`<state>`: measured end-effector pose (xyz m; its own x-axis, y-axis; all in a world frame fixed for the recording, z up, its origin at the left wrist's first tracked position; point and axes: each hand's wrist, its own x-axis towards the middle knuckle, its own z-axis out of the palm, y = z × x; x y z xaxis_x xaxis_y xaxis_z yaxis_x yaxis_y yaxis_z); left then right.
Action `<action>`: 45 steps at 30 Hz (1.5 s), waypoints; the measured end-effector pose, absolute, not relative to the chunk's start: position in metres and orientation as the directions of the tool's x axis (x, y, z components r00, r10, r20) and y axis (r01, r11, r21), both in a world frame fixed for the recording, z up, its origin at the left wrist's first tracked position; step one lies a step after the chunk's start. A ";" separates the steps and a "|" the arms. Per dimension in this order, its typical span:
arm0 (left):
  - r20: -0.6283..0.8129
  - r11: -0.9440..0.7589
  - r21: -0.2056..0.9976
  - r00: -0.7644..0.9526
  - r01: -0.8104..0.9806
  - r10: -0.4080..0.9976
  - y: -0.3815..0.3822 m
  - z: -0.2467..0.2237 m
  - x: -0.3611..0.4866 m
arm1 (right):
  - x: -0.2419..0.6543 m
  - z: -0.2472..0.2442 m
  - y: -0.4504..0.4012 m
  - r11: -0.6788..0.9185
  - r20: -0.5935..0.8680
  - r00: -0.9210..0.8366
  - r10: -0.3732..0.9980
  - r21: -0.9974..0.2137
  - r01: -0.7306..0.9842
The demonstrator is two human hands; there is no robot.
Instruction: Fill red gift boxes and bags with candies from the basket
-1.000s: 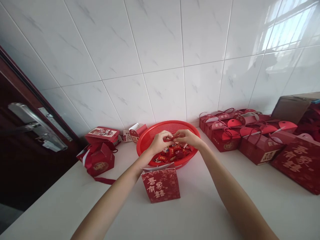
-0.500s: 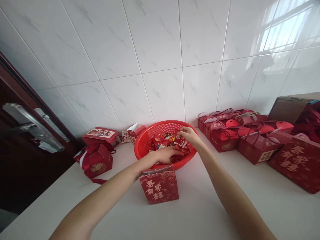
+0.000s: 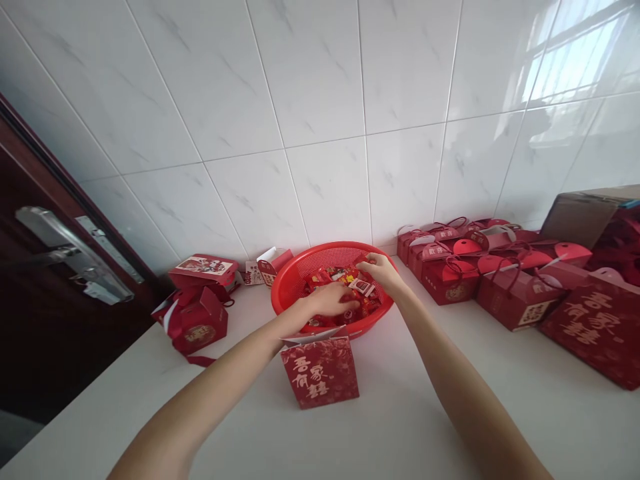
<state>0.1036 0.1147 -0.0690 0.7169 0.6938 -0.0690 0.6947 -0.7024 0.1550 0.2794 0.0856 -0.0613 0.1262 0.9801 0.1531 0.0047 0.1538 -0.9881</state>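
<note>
A red plastic basket (image 3: 289, 283) holds many wrapped sweets (image 3: 323, 275) in red and other colours. My left hand (image 3: 333, 299) reaches over the near part of the basket, its fingertips down among the sweets; whether it grips one is hidden. At the basket's right side, my right hand (image 3: 379, 268) has its fingers closed on a red packet (image 3: 361, 259). Just in front of the basket stands an upright red gift box (image 3: 321, 372) with pale lettering and its top open.
Red gift boxes (image 3: 199, 322) lie at the left near a dark door (image 3: 45, 280). A small box (image 3: 273, 261) stands behind the basket's left. Rows of red handled boxes (image 3: 453, 277) and a large lettered box (image 3: 593, 320) line the right, beside a cardboard carton (image 3: 575, 217).
My left hand has moved slightly up and left over the sweets. A white-and-red packet near the middle shows more fully. My right hand stays near the basket's right rim.
</note>
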 end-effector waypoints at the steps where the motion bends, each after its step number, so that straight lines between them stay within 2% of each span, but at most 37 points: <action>1: -0.031 -0.654 0.158 0.665 0.740 0.746 0.122 -0.065 0.101 | 0.279 -0.062 0.086 0.159 0.158 0.124 0.980 -0.987 -0.001; 4: 0.058 -0.424 0.167 0.420 0.890 0.906 0.148 -0.056 0.087 | 0.278 -0.064 0.089 0.167 0.165 0.117 0.979 -0.986 -0.005; 7: -0.004 -0.328 0.173 0.334 0.929 0.943 0.171 -0.056 0.070 | 0.276 -0.067 0.091 0.164 0.164 0.113 0.980 -0.986 0.007; 12: -0.154 -0.336 0.246 0.379 0.909 0.913 0.189 -0.068 0.062 | 0.276 -0.067 0.090 0.158 0.159 0.109 0.981 -0.987 0.020; 17: -0.218 -0.390 0.343 0.476 0.854 0.852 0.198 -0.072 0.063 | 0.273 -0.064 0.086 0.132 0.133 0.087 0.987 -0.991 0.016; 20: -0.270 -0.387 0.324 0.477 0.863 0.837 0.205 -0.074 0.062 | 0.271 -0.064 0.086 0.134 0.135 0.097 0.986 -0.991 0.018; 26: -0.285 -0.408 0.239 0.465 0.881 0.838 0.207 -0.080 0.063 | 0.268 -0.067 0.089 0.143 0.143 0.096 0.985 -0.990 0.003; 32: -0.267 -0.419 0.255 0.479 0.872 0.836 0.198 -0.081 0.065 | 0.270 -0.066 0.090 0.122 0.113 0.116 0.987 -0.989 -0.080; 35: -0.215 -0.402 0.318 0.479 0.858 0.851 0.195 -0.076 0.066 | 0.271 -0.064 0.089 0.104 0.089 0.107 0.990 -0.984 -0.142; 41: -0.012 -0.393 0.537 0.473 0.747 0.881 0.186 -0.060 0.079 | 0.273 -0.062 0.091 0.077 0.053 0.101 0.994 -0.964 -0.254; 45: 0.100 -0.416 0.739 0.525 0.530 0.845 0.172 -0.050 0.096 | 0.275 -0.062 0.093 0.079 0.054 0.088 0.995 -0.947 -0.312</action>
<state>0.0963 0.1718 -0.0496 0.5245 0.8454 0.1005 0.5297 -0.4164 0.7389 0.2751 0.0931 -0.0625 0.0881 0.9947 0.0539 -0.3121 0.0790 -0.9468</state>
